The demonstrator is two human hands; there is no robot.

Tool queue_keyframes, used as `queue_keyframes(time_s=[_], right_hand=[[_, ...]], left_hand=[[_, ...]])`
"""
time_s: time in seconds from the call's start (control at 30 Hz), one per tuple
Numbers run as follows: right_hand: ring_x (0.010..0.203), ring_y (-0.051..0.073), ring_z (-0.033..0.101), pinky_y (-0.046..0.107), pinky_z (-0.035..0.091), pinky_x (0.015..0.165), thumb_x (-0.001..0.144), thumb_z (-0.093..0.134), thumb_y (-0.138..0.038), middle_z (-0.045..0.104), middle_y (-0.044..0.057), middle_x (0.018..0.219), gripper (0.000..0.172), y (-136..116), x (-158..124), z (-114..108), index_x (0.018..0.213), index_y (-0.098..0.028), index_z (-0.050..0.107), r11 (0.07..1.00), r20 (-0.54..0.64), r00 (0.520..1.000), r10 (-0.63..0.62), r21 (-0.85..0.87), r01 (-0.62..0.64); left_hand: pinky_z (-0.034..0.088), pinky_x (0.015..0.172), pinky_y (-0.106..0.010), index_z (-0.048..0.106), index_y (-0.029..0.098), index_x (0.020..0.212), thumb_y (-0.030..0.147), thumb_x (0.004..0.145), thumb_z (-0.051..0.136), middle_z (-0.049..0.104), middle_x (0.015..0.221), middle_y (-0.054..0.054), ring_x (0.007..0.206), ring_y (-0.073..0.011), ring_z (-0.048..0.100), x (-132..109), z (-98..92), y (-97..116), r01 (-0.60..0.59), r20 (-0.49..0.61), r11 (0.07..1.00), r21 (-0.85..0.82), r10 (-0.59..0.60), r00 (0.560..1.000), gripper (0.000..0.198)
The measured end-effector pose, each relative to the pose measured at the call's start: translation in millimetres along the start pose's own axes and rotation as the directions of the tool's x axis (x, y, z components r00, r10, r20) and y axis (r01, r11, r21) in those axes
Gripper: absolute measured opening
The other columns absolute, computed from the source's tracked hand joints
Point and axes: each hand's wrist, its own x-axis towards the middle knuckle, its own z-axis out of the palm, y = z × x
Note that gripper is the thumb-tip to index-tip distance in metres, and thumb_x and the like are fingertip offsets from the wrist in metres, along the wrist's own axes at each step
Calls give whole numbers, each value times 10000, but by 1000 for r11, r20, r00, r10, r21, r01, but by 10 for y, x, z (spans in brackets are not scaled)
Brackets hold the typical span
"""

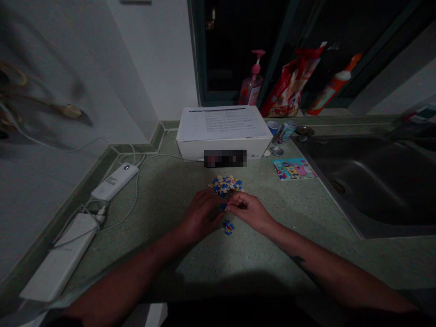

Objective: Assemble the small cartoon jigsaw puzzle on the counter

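A blue puzzle piece (223,206) shows between my two hands, just in front of a pile of blue and cream puzzle pieces (225,184). My right hand (248,210) pinches at the right side of that piece, thumb and index finger together. My left hand (203,215) is curved on the other side, its fingers at the pile's near edge and its thumb close to the piece; whether it grips anything is hidden. Nearer to me, a small blue and yellow cluster of pieces (228,227) lies on the green speckled counter (218,268).
Behind the pile stands a white box (223,125) topped with printed paper. A colourful cartoon picture card (294,169) lies by the metal sink (374,181). Cans (285,131) stand beside the box. At left are a power bank (115,181), a white power strip (63,254) and cables.
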Motion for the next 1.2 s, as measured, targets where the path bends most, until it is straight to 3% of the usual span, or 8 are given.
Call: queue_keyframes(time_s=[0.3, 0.43, 0.7, 0.87, 1.0, 1.2], right_hand=[[737, 178, 667, 313, 530, 693, 951, 646, -367, 762, 28, 870, 154, 56, 54, -207, 949, -230, 716, 957, -130, 975, -180, -254, 142], [779, 186, 675, 319, 530, 711, 960, 629, -348, 760, 45, 915, 151, 26, 118, -273, 963, -225, 716, 932, -107, 970, -220, -318, 176], [767, 167, 622, 310, 507, 721, 970, 600, -336, 702, 38, 924, 154, -96, 465, -271, 929, -216, 687, 936, 42, 970, -240, -254, 242], [761, 159, 593, 294, 496, 689, 990, 583, -356, 683, 42, 980, 170, -121, 841, -212, 942, -216, 668, 950, 76, 969, -233, -193, 244], [839, 179, 606, 327, 521, 764, 971, 566, -298, 664, 57, 1015, 142, -132, 1126, -185, 878, -221, 641, 933, 109, 953, -282, -201, 298], [900, 203, 612, 344, 533, 793, 931, 551, -238, 638, 53, 990, 125, -153, 1325, -158, 833, -226, 628, 937, 153, 958, -244, -218, 273]], left_hand=[[552, 982, -477, 642, 237, 1149, 226, 958, 720, 756, 1054, -57, 1017, -246, 700, -1, -30, -10, 27, -7, 1000, -15, -28, 1000, 206], [532, 988, -457, 647, 240, 1085, 217, 954, 726, 762, 1039, -45, 1019, -238, 696, 1, -7, 2, -9, 117, 993, -116, 23, 993, 155], [491, 1048, -467, 679, 236, 1014, 224, 950, 689, 766, 1007, -53, 991, -233, 691, -1, 44, 47, -17, 331, 979, -202, 85, 940, 66], [512, 1012, -473, 684, 237, 1065, 258, 951, 668, 748, 1015, -69, 1001, -248, 685, 0, 12, 51, -5, 276, 979, -205, 63, 959, 117], [512, 1002, -479, 673, 233, 1058, 233, 934, 673, 744, 1046, -71, 1035, -262, 666, -10, 10, 3, 27, 222, 991, -134, 3, 975, 124], [500, 1045, -482, 669, 236, 1078, 191, 941, 629, 759, 1063, -61, 1054, -260, 662, 8, -4, -51, 64, 151, 996, -55, -55, 987, 150]])
